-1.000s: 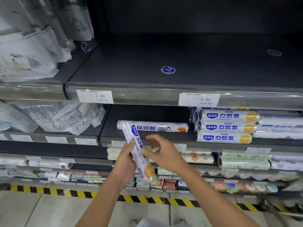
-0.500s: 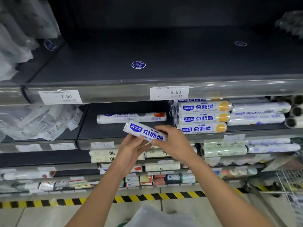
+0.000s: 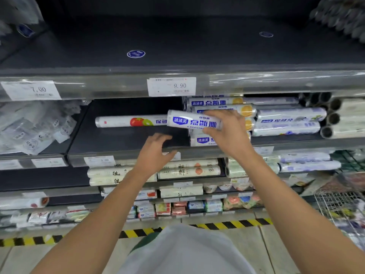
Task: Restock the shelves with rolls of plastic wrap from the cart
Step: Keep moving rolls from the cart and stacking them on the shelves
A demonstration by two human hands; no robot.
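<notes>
right hand (image 3: 229, 135) gripping, left hand (image 3: 155, 153) fingers spread

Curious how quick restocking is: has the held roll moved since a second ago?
Yes. The roll has risen and shifted right, to the stack of matching rolls under the 9.90 price tag; only the right hand grips it now.

Roll held at the shelf
Right hand (image 3: 230, 133) grips a blue-labelled roll (image 3: 194, 122) level before the stacked rolls (image 3: 217, 102); left hand (image 3: 156, 151) hangs empty, fingers spread.

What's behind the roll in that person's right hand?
A stack of matching blue-labelled rolls and the tomato-print roll. The held roll hides that roll's right end; the right hand covers the stack's middle.
</notes>
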